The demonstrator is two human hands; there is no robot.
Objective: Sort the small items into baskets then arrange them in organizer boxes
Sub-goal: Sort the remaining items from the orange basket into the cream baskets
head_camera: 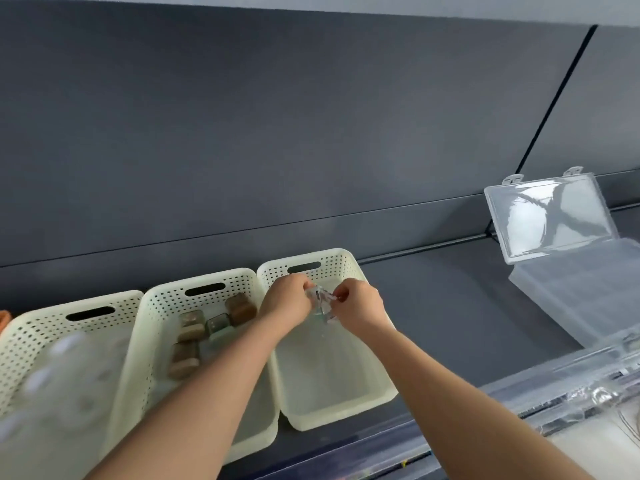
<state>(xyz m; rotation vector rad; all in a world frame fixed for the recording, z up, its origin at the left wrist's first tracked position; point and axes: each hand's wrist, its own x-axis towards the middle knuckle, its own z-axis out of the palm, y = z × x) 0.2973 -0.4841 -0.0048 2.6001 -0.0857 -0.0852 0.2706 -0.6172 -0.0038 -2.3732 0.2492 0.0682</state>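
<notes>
Three cream perforated baskets stand side by side on a dark shelf. Over the right basket my left hand and my right hand both grip a small clear plastic packet between them. The middle basket holds several small brown and green blocks. The left basket holds blurred pale round items. A clear organizer box stands at the right with its lid raised open.
The dark back panel rises right behind the baskets. Another clear plastic box with wrapped items lies at the lower right on the shelf's front edge. A bare stretch of dark shelf lies between the right basket and the organizer.
</notes>
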